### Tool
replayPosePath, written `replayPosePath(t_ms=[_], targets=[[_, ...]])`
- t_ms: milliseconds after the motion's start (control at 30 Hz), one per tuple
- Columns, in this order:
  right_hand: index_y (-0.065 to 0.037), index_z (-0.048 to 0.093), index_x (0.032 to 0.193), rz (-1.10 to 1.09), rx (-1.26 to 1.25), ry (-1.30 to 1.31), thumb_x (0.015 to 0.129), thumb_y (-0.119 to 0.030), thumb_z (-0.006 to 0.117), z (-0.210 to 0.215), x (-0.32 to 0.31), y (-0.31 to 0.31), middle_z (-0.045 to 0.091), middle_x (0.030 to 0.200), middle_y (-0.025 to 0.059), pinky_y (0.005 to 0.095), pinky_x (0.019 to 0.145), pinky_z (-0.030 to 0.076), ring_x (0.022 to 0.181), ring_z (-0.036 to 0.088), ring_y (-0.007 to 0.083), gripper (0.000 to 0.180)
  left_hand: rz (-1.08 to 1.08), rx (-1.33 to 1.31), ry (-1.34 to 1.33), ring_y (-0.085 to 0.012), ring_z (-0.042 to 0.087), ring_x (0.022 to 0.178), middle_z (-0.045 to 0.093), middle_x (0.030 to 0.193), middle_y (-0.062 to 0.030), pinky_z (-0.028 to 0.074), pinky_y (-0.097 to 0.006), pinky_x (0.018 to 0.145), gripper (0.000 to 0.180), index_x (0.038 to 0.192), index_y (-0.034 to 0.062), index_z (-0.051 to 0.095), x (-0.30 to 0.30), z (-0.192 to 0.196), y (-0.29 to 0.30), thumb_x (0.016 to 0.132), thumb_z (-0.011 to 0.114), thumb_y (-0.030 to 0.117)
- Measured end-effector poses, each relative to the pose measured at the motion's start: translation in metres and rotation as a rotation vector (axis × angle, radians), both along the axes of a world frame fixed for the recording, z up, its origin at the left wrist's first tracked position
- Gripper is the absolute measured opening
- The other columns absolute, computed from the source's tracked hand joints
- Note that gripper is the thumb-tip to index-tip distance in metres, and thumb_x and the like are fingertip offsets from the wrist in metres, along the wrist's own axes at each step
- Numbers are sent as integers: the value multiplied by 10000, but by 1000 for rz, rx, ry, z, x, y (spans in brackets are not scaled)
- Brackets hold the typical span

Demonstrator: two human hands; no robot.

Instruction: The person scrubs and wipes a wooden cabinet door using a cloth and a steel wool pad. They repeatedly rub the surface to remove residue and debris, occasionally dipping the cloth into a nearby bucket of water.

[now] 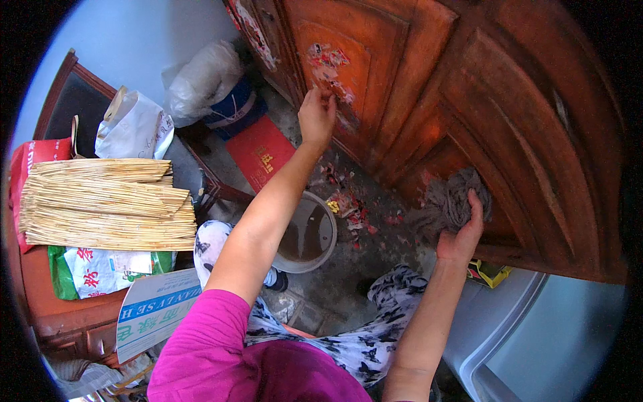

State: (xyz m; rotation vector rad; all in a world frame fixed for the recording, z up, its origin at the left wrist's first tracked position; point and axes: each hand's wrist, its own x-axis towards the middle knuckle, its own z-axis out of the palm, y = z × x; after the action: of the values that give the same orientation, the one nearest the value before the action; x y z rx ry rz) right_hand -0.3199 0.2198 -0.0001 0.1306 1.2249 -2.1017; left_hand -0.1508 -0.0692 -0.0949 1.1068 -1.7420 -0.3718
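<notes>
My left hand [317, 118] is at a carved panel of the brown wooden door [395, 60], its fingers pinched together against torn red and white paper scraps [328, 63] stuck there. Whether a scrap is between the fingertips cannot be made out. Lower and to the right, my right hand [463, 231] grips a crumpled grey cloth [455, 201], which rests against another door panel. Between my arms, a round bucket [331, 248] of murky water stands on the floor, partly covered by my left forearm.
Paper shreds [351, 208] litter the floor below the door. A red sheet [260, 151] lies beside a blue bucket [234, 110] with plastic bagging on top. At left, bundled thin sticks [107, 208] and bags cover a wooden chair [40, 295]. A grey plastic piece [495, 321] stands at right.
</notes>
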Motion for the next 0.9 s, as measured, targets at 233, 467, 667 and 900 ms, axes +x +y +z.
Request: replayPosePath(t_ms=[233,467,667,900], targets=[[-25,587,1341,1,-17,-33,906,-264,709,-2,-2,-1,611,1350,91,446,1078,446,1237,574,275,511,61,17,-64,-366,666,826,655,943,-114,534,-465,726,144,947,89,628,-8,3,1,839,695,156],[-25,583,1346,-19,10,-26,904,-263,710,3,1,-2,598,1367,98,446,1088,436,1254,560,278,518,-387,-283,-392,-368,637,976,630,1035,-123,527,-462,822,194,993,110,665,33,-27,9,833,712,209],[-33,590,1341,-10,11,-4,918,-278,693,-5,-4,-1,607,1355,92,447,1086,437,1243,570,278,500,-149,-116,-59,-354,630,990,612,1056,-136,522,-446,822,191,1020,75,661,18,5,18,872,734,171],[-25,605,1303,-6,-20,-8,903,-261,711,-6,-1,-2,637,1306,103,454,1027,490,1176,619,283,477,-59,-12,-63,-325,623,965,606,965,-105,519,-442,773,157,962,89,646,5,4,7,852,734,159]])
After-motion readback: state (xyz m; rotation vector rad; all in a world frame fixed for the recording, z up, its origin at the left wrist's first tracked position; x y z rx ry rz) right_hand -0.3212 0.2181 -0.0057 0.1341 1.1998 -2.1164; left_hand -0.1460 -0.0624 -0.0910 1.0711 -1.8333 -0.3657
